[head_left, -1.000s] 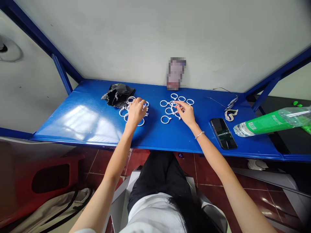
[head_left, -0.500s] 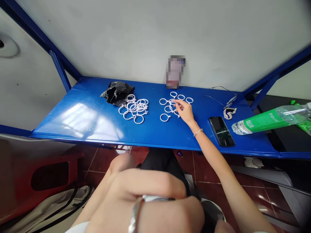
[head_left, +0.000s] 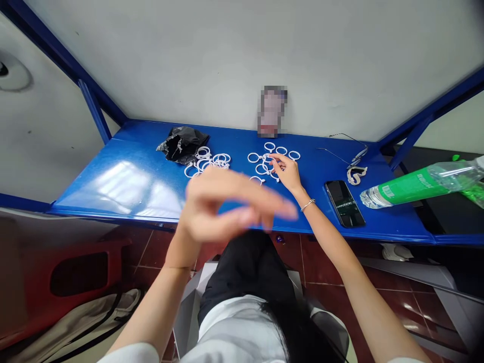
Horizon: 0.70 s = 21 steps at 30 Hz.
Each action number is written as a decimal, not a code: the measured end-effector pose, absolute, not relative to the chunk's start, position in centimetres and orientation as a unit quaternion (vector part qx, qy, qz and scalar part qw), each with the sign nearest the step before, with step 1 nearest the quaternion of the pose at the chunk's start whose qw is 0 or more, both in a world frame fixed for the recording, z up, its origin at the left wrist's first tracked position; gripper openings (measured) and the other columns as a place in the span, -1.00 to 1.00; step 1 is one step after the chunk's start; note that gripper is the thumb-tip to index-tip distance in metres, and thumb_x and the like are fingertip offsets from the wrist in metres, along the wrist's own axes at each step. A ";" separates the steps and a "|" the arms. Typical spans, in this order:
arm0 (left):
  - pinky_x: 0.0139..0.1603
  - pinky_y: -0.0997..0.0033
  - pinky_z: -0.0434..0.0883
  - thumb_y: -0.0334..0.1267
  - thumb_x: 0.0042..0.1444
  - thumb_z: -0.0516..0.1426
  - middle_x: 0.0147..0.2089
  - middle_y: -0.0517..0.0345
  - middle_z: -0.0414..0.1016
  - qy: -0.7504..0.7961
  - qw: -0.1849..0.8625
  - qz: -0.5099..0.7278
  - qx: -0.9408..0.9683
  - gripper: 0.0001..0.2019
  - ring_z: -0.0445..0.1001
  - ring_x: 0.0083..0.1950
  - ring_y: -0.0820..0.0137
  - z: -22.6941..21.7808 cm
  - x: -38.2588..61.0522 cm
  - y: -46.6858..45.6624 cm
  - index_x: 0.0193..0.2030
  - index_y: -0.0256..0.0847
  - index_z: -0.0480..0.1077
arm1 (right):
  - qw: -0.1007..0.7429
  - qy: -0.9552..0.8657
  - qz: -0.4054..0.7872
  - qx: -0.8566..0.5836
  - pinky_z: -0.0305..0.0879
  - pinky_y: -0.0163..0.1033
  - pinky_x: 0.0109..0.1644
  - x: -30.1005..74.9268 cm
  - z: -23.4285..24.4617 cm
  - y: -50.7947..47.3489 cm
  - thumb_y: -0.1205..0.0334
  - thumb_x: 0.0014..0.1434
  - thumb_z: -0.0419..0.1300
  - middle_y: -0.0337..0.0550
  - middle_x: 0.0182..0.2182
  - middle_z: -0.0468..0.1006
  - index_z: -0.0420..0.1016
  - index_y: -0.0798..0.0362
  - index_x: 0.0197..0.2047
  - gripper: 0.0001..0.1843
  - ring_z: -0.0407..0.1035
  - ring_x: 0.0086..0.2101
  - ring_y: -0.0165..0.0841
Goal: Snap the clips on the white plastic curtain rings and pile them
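**Cannot tell the grip, left or right**

Right hand (head_left: pixel 288 174) over loose rings (head_left: pixel 253 162), well right of the black bag (head_left: pixel 191 141); perhaps touching one, but cannot tell slack from clamped. Blurred left hand (head_left: pixel 223 201) in front of the bag and to its right; cannot tell anything held. Just right of the bag, piled rings (head_left: pixel 220 162). Could snag one overlapping ring on another, dragging several along, or scatter the piled rings by sweeping the left hand too low.

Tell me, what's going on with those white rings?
A person sits at a blue table with white rings in two groups. The right hand is among the rings of the right group. The left hand, blurred, is in front of the left group; whether it holds anything can't be seen. A black bag lies by that group.
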<state>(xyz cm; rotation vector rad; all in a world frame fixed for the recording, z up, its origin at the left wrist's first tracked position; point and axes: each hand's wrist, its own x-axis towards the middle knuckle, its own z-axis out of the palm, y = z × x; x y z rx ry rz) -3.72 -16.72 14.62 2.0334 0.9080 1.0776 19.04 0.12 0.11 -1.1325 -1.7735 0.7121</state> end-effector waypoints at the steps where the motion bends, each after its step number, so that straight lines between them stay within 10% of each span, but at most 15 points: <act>1: -0.33 0.31 0.56 0.28 0.25 -0.04 -0.21 0.16 0.60 0.311 0.350 0.435 0.769 -0.50 0.60 -0.24 0.34 13.9 -2.7 -12.9 -0.07 0.01 0.54 | 0.448 -0.713 0.292 -0.454 0.53 -0.21 -0.33 19.0 0.1 0.1 0.02 0.29 0.10 -0.08 -0.21 0.66 0.55 0.00 -0.03 -0.66 0.56 -0.38 -0.29; 10: 0.02 0.29 0.51 -0.15 0.20 0.15 0.28 -0.18 0.34 0.404 0.504 0.424 0.635 -0.41 0.48 0.14 0.20 1.2 0.5 1.6 0.35 -0.20 0.16 | 0.436 -0.712 0.331 -0.440 0.58 -0.17 -0.29 18.2 0.0 -0.6 -0.15 0.29 0.09 -0.04 -0.14 0.63 0.53 -0.02 -0.02 -0.56 0.56 -0.39 -0.30; 21: 0.01 0.21 0.59 -0.04 -0.01 0.36 0.23 -0.13 0.40 0.287 0.663 0.380 0.578 -0.27 0.51 0.07 0.21 1.0 0.3 0.0 0.28 -0.20 0.30 | 0.478 -0.716 0.280 -0.425 0.54 -0.21 -0.29 17.7 0.1 -1.1 -0.07 0.33 0.08 -0.15 -0.23 0.66 0.51 -0.05 -0.11 -0.68 0.57 -0.36 -0.31</act>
